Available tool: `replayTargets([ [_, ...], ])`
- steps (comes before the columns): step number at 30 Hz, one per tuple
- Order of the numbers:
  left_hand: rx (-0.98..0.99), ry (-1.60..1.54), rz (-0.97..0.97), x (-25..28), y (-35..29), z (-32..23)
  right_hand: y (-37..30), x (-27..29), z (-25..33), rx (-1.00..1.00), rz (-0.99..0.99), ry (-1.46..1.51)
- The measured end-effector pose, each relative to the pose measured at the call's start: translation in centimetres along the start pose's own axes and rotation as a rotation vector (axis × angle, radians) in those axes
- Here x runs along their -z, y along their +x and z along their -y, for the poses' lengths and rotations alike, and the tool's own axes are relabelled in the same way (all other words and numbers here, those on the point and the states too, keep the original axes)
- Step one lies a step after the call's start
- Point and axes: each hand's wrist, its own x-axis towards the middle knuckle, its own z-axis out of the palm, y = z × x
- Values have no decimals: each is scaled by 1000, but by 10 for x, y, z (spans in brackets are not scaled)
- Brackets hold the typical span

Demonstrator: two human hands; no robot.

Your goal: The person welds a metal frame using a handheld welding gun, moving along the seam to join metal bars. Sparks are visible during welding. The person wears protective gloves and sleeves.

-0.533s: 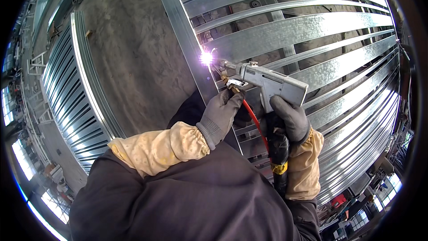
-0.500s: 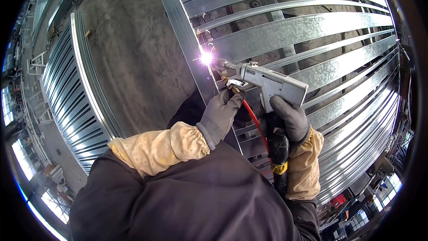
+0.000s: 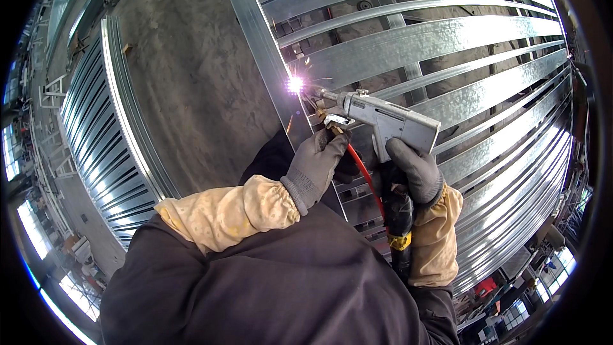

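Clearly, right fingers grip one grey gun, left fingers one brass fitting.

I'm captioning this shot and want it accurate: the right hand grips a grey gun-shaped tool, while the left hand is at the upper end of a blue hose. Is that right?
Not quite: the hose is red, not blue, as the head view shows. The right hand does grip the grey gun-shaped tool, and the left hand is at the hose's upper end.

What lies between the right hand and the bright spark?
The head view shows the grey gun there, held in the right hand, its narrow nozzle pointing toward the spark.
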Motion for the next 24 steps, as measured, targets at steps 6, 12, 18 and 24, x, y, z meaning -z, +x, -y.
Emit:
replayTargets([
  [6,9,156,17,5,1,2,0,1,-2,-2,1,19],
  [12,31,45,56,7,0,3,0,2,-6,54,26,46],
  [18,87,87,25,7,-1,6,-4,7,-9,38,41,56],
  [24,99,244,45,8,-5,9,-5,8,-20,108,4,35],
])
